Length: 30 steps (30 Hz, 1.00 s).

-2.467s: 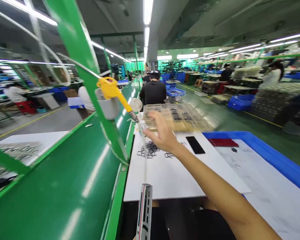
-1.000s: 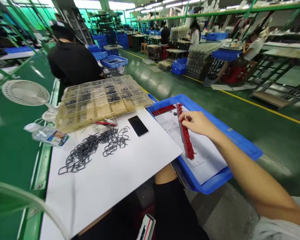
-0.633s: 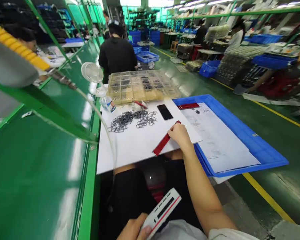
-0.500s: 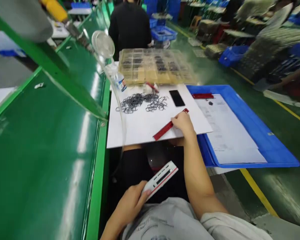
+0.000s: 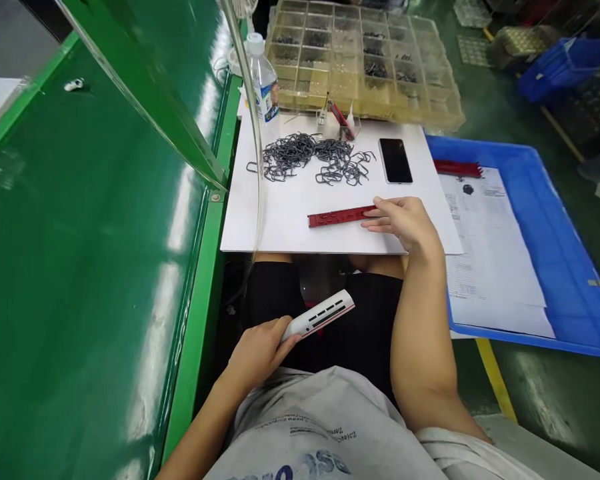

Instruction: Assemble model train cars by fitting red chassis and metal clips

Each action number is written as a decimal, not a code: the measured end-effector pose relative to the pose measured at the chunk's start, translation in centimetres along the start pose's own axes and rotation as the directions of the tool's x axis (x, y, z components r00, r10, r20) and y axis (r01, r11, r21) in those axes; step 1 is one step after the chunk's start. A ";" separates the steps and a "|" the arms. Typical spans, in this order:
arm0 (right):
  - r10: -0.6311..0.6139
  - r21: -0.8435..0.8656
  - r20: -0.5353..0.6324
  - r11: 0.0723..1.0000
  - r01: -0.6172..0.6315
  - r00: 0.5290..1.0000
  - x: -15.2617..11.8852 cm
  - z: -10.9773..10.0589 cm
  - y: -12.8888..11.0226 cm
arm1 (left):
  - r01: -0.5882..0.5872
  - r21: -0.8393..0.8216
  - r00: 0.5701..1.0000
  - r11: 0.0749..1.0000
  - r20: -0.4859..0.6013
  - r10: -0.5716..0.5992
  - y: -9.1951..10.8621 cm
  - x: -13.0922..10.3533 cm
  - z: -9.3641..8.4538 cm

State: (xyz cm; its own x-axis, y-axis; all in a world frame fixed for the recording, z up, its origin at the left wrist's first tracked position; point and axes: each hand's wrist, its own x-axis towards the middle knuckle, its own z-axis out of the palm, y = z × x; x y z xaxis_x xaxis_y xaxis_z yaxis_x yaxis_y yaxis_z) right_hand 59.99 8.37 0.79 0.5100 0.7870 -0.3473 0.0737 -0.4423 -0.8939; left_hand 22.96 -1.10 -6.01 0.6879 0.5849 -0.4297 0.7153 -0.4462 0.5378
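Nearest the viewer, the left hand (image 5: 260, 350) hangs over the lap below the board's edge, fingers curled shut around one end of a white strip (image 5: 321, 315) with dark slots and a red edge; the free end juts up and to the right, unsupported. Judged risk: held only by its end and tilted, the white strip could slip or twist out of the grasp and fall to the floor between the knees.

Beyond it, the right forearm crosses the lap and the right hand (image 5: 405, 223) rests palm-down on the white board (image 5: 290, 230), fingers extended and loosely spread, tips pressing the right end of the red strip (image 5: 341, 217); it is a flat touch, not a closed grasp. The red strip lies flat on the board, nearly parallel to its near edge and close to it. Judged risk: a push from one end may pivot the strip or slide it off that edge, and the board, which overhangs the lap, may tip under the pressing hand.

Farther on the board lie a pile of dark wire hooks (image 5: 310, 155) and a phone (image 5: 395, 160), apart from the hand. To the right a blue tray (image 5: 575, 267) holds paper and a second red strip (image 5: 457, 168). Farthest, a bottle (image 5: 264, 80) stands beside a compartment box (image 5: 360, 60); a sweeping wrist could scatter the hooks
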 end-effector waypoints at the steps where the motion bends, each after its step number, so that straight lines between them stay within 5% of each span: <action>1: 0.003 -0.036 -0.013 0.999 -0.003 1.000 0.3 0.1 -0.2 | 0.007 0.007 1.000 1.000 0.004 -0.007 0.0 0.1 0.0; 8: -0.050 -0.396 -0.229 0.917 -0.046 0.972 2.4 1.1 -1.6 | -0.016 0.057 0.999 0.998 0.047 0.014 0.2 0.3 0.7; 13: -0.043 -0.475 -0.207 0.878 -0.061 0.977 3.3 2.2 -2.2 | -0.021 0.082 0.996 0.996 0.088 0.014 0.3 0.5 0.8; 18: -0.226 -0.723 -0.261 0.690 -0.035 0.938 3.3 2.7 -1.8 | -0.018 0.083 0.991 0.996 0.132 0.007 0.3 0.5 0.7; 21: -0.291 -0.815 -0.150 0.578 0.049 0.945 3.3 1.5 -1.7 | -0.029 0.051 0.991 0.998 0.133 0.022 0.2 0.3 0.7; 26: -0.376 -0.844 0.275 0.346 0.410 0.885 3.6 -2.9 -1.1 | -0.051 0.035 0.994 0.998 0.096 0.047 -0.5 0.0 1.0; 30: -0.449 -0.809 0.329 0.321 0.493 0.831 3.8 -4.4 0.6 | -0.103 0.134 0.995 0.986 -0.003 0.105 -1.1 0.3 1.3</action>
State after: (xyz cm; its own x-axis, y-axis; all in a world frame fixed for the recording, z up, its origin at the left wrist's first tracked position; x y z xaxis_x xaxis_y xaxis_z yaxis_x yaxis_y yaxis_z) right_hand 65.75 9.23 0.22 0.1091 0.9938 0.0196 0.9682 -0.1018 -0.2287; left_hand 22.55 -1.30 -7.73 0.7587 0.5367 -0.3692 0.6504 -0.5913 0.4769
